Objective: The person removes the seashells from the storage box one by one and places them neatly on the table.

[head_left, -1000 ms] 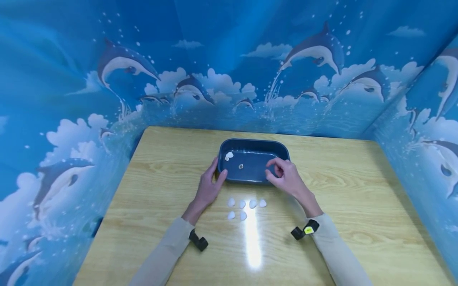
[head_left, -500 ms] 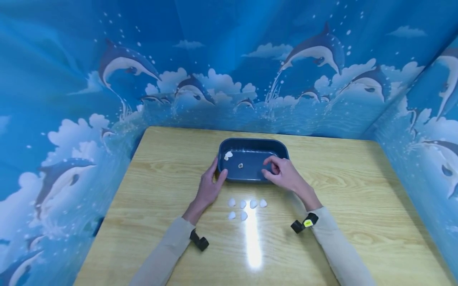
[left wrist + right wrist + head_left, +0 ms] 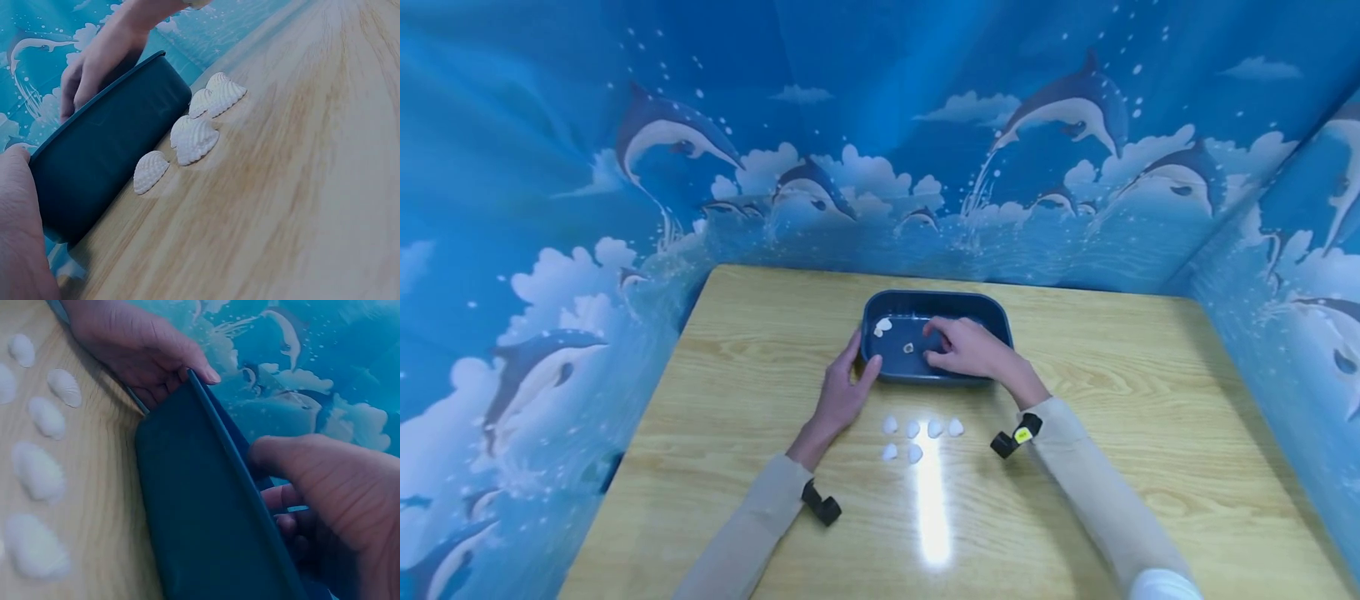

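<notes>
A dark blue basin [image 3: 898,379] stands on the wooden table. My left hand [image 3: 841,398] holds its near left corner, the thumb at the rim and the fingers along the outer wall. Inside, white shells [image 3: 883,324] lie at the left end, and a small brownish shell [image 3: 908,348] lies nearer the middle. My right hand [image 3: 970,348] reaches over the near rim into the basin, just right of the small shell. Its thumb and bent fingers stand apart, with nothing visible between them. In the right wrist view the basin wall [image 3: 187,500] hides part of these fingers.
Several white ribbed shells [image 3: 915,454] lie in two rows on the table [image 3: 760,367], between the basin and me. A blue curtain with dolphins [image 3: 865,200] hangs behind the table and along both sides. A bright light reflection crosses the tabletop.
My right hand has moved left inside the basin, from its right end to close beside the small shell. The left hand stays at the basin's corner. The shells lie as before.
</notes>
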A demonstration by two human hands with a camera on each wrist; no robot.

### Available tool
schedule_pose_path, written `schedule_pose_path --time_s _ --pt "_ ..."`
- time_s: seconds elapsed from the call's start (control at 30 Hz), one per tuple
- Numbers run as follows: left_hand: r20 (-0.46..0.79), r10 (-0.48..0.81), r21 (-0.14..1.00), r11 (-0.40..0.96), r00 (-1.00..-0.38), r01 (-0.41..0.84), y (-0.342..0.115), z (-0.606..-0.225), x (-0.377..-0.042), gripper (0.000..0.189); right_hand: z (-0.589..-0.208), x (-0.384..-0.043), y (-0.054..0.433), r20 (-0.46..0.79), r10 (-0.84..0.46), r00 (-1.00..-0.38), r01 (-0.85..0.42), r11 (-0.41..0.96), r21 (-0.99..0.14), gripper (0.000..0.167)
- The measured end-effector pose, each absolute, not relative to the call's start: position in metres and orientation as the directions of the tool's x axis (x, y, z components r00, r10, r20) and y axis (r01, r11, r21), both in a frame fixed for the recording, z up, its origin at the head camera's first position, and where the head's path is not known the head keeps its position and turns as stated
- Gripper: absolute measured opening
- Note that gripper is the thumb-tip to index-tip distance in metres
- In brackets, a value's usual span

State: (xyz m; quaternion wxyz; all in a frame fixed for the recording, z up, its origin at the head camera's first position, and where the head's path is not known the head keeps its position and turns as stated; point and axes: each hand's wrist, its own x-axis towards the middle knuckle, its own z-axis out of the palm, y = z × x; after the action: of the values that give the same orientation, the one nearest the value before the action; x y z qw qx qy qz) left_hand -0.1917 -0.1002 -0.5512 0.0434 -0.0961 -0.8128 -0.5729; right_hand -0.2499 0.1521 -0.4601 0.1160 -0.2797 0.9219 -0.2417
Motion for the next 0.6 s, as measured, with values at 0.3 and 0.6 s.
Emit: schedule_pose_path --time_s 0.3,0.6 --pt "0.164 0.115 0.928 0.318 -0.98 0.193 -0.099 -0.55 -0.191 0.069 -0.456 -0.271 0.127 -0.248 -0.592 -0.767 -0.459 0.776 -0.432 0.042" --pt "0.178 0.112 0.924 0.323 -0.978 0.205 -0.1 -0.55 -0.191 0.067 -0.457 -0.283 0.109 -0.292 -0.612 -0.735 -0.474 0.771 -0.425 0.054"
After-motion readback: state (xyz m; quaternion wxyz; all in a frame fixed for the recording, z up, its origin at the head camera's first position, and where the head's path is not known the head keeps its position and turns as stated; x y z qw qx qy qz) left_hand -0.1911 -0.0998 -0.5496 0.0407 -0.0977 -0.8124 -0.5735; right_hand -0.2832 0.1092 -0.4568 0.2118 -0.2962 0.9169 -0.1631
